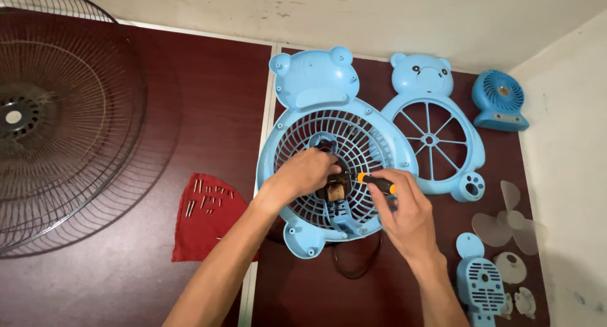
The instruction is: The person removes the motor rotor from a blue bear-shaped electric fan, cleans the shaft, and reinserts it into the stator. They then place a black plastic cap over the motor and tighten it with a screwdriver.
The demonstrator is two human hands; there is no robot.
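Note:
A light blue bear-shaped fan housing [316,80] with a round grille lies face down in the middle of the dark red table. My left hand [308,173] rests on the grille's centre and grips the small motor part [336,189] there. My right hand [404,207] holds a screwdriver [377,182] with an orange and black handle, its tip pointing left at the motor part. A black cable [354,270] loops out below the housing.
The matching blue bear front cover [436,131] lies to the right, a small blue fan [501,101] behind it. A clear propeller [509,226], a blue back piece [480,283] and white parts lie at right. A red cloth [205,216] holds several screws. A large wire fan guard [57,131] sits left.

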